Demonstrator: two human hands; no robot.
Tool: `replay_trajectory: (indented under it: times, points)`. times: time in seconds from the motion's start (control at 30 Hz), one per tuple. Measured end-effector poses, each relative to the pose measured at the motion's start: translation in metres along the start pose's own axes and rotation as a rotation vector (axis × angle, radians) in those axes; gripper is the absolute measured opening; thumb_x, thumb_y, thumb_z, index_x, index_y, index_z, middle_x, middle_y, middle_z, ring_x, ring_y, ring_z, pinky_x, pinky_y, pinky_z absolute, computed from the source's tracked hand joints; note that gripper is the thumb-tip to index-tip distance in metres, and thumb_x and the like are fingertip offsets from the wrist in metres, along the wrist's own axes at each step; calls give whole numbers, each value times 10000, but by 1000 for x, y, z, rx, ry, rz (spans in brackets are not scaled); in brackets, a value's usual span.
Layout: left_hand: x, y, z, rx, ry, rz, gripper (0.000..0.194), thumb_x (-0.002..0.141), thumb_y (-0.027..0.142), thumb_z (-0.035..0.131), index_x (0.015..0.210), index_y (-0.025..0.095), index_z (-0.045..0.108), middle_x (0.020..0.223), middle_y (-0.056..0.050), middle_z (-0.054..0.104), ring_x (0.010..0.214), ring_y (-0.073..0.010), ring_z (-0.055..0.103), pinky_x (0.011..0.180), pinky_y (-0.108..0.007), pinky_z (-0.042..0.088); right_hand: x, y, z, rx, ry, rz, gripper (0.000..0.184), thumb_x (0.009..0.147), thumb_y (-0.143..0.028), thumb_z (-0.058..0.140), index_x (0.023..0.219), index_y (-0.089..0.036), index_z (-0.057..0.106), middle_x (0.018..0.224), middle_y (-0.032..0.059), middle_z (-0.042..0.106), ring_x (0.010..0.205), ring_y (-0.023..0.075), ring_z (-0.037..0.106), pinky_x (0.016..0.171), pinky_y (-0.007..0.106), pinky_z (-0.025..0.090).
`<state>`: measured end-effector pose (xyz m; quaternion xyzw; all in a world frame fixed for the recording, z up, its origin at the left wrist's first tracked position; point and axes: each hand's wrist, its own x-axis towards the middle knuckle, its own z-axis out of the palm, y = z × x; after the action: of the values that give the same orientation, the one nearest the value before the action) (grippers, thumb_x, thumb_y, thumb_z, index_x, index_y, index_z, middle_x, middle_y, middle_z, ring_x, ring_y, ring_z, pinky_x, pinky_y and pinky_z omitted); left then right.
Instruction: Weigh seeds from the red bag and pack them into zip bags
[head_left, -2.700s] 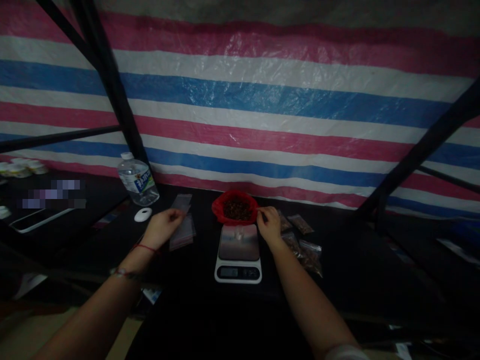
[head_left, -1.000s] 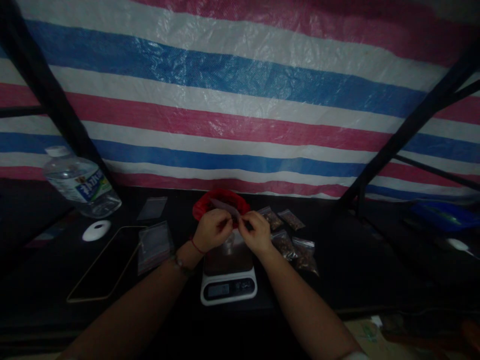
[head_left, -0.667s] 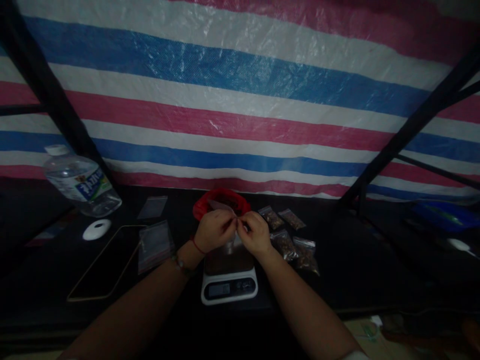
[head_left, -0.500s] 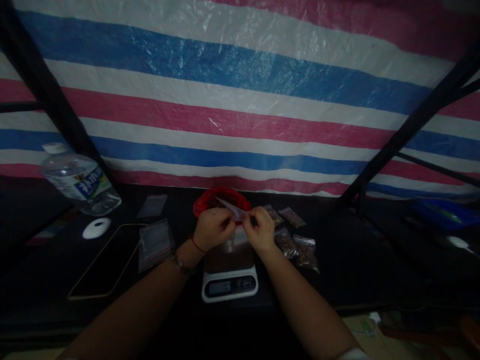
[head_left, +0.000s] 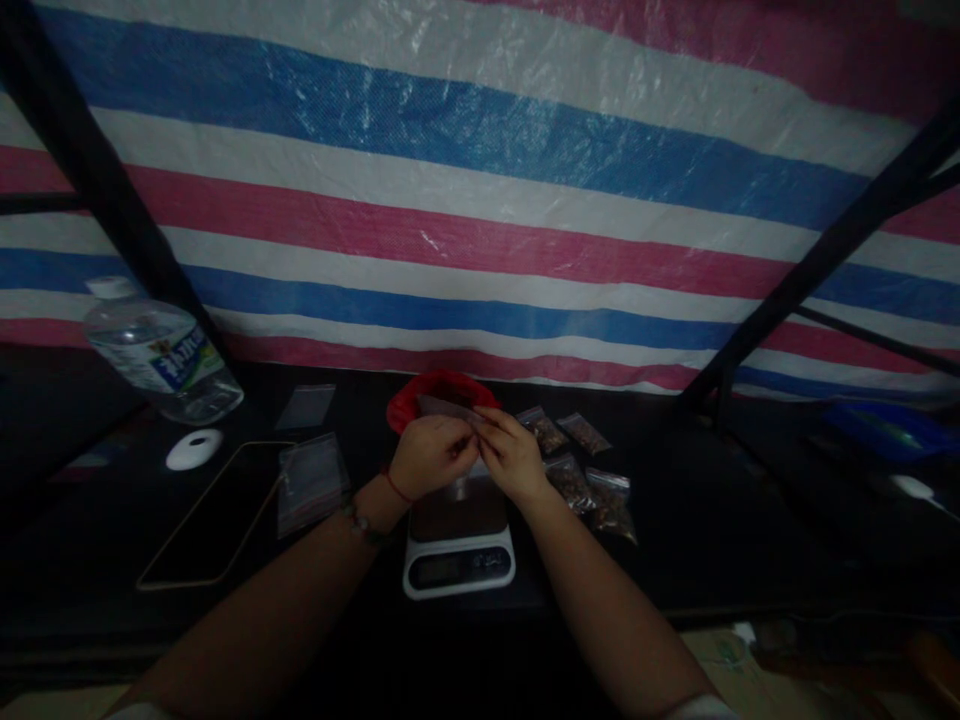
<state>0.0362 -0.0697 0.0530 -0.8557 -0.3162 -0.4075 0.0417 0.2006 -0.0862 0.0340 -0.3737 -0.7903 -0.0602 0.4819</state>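
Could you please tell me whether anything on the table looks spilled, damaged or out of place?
Nothing visible looks spilled or damaged. Slightly untidy: the phone meets the stack of empty bags at one corner, and one empty bag lies apart beyond the stack.

Makeshift stall or workspace, with striped tarpaulin (head_left: pixel 480 240) behind black tabletop (head_left: pixel 720 510)

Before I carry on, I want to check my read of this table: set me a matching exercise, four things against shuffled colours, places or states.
Things:
1. Mouse
2. Filled packets
3. Raised clear bag
4. Open bag behind the scale

Matches:
A. Red
B. Lying to the right of the scale
C. Between bottle and phone
D. Held by left hand and right hand

Pairs: 1-C, 2-B, 3-D, 4-A
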Motion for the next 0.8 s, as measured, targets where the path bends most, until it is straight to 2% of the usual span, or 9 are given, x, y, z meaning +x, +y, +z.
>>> replay_trajectory:
  times: [0.1,0.2,0.27,0.33,0.43,0.53,0.63,0.73,0.8]
  points:
    - [1,1,-5,-4,-17,97,135,801,243,528,712,173,603,694,-42,645,695,-167,587,667,-303,448,-1,2,0,32,-32,20,270,869,-150,512,1060,-228,685,955,62,696,889,168,657,812,303,559]
    - [2,-1,-12,-58,-1,172,139,766,241,551,861,183,635,906,-70,671,881,-201,586,816,-364,449,-2,1,-2,44,-2,100,262,852,-199,571,1097,-218,664,901,54,700,817,166,659,769,293,559]
    - [2,-3,-14,-60,7,193,304,731,224,561,1027,204,628,1109,-82,644,1055,-238,544,938,-425,399,-1,-1,-3,55,2,149,231,826,-232,616,1048,-202,671,856,50,693,769,164,651,723,280,555]
    - [1,-4,-15,-27,-25,190,487,707,226,570,1193,229,570,1273,-80,575,1212,-282,448,1041,-494,297,1,-4,-3,68,-25,175,165,804,-240,636,956,-199,682,826,43,679,752,165,639,707,277,547]
    - [2,-4,-13,17,-120,154,620,706,286,589,1315,245,482,1331,-72,543,1294,-311,364,1111,-549,131,3,-7,-3,85,-82,157,148,776,-234,656,918,-196,673,874,54,667,837,181,627,778,300,534]
    - [6,-7,-14,31,-183,96,572,720,348,600,1274,236,515,1255,-67,597,1253,-290,421,1127,-534,80,4,-5,-6,141,-79,121,173,797,-228,627,966,-195,649,972,74,648,960,198,603,868,334,505]
    - [12,-22,-20,75,-167,-12,481,733,423,609,1171,227,578,1190,-75,626,1177,-281,490,1106,-520,150,4,0,-11,247,-65,136,238,815,-274,615,1036,-184,609,1044,93,621,1024,208,582,900,364,485]
    - [18,-46,-29,162,-81,-234,511,751,473,593,1175,189,564,1149,-101,633,1107,-289,537,1056,-504,248,5,3,-17,272,-239,158,542,693,-363,748,1165,-177,559,1121,108,612,1057,230,568,922,394,467]
    - [19,-63,-33,188,-63,-364,536,770,491,570,1198,168,544,1145,-115,628,1094,-287,545,1006,-457,324,6,2,-17,233,-394,121,623,618,-374,804,1166,-181,579,1112,99,632,1061,239,560,940,404,449]
